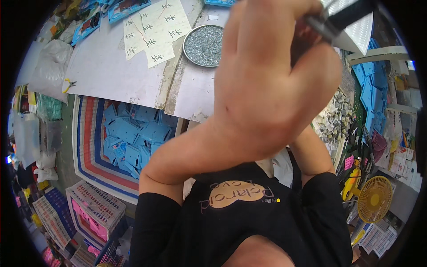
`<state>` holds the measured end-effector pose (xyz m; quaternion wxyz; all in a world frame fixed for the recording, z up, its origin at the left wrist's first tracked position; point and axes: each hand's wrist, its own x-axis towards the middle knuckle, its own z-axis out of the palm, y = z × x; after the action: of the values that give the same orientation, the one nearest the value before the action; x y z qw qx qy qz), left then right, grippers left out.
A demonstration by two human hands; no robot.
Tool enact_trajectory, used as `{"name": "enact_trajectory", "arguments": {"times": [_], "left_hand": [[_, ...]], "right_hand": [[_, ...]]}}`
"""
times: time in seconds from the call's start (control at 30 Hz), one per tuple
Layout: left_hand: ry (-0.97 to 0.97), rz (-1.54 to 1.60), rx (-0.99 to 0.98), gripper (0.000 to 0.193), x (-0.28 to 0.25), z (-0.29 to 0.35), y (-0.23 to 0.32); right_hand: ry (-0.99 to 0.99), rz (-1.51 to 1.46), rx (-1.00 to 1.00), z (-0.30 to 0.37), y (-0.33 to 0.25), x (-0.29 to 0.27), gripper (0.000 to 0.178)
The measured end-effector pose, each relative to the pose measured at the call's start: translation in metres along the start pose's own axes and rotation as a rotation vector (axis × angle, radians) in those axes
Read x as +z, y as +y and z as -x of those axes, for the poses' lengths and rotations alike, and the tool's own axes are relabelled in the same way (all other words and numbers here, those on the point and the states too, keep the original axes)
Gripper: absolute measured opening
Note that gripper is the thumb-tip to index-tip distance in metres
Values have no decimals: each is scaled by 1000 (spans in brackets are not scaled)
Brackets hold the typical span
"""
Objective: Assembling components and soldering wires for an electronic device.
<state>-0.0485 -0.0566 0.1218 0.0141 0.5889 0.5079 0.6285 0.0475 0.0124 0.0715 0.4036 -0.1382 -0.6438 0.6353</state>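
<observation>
My left hand point(271, 89) is raised close to the camera, large and slightly blurred. Its fingers are curled round a black and metal object point(338, 22) at the upper right, whose kind I cannot make out. My right forearm point(311, 151) reaches forward behind the left hand, which hides my right hand. Beyond the left hand, a round metal dish point(202, 44) full of small shiny grey pieces sits on the white worktable point(111, 71). A paper sheet point(153, 29) with handwriting lies to its left. Partly behind the held object is a white ribbed tray point(360, 31).
Left of me, a striped woven bag point(91, 147) holds many blue flat plastic parts point(138, 133). Pliers point(69, 84) lie at the table's left edge. A heap of small metal parts point(336, 115), more blue parts point(371, 84) and a yellow fan point(374, 199) are at right. Crates point(95, 209) stand lower left.
</observation>
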Motion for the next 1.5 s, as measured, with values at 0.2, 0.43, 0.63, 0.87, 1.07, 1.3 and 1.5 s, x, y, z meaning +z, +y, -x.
{"name": "enact_trajectory", "arguments": {"times": [0.2,0.43,0.63,0.87,1.07,1.3,1.5], "left_hand": [[56,-6,58,14,-29,-8,-15],[50,-16,-192,10,-54,48,-55],[-266,-56,-306,21,-21,107,-57],[-234,-70,-191,23,-10,119,-64],[-127,11,-208,26,-7,122,-71],[-137,-19,-181,26,-4,125,-72],[-308,-137,-111,16,-13,117,-68]], "right_hand": [[-14,13,-34,-10,3,6,21],[-13,4,134,-5,-8,-5,13],[-205,-256,4,-10,-2,-5,14],[-141,-243,-4,-5,-4,-10,17],[-218,-236,-47,-11,-5,-9,17],[-230,-56,50,-11,-14,-13,18],[-249,120,93,-4,-19,-16,22]]}}
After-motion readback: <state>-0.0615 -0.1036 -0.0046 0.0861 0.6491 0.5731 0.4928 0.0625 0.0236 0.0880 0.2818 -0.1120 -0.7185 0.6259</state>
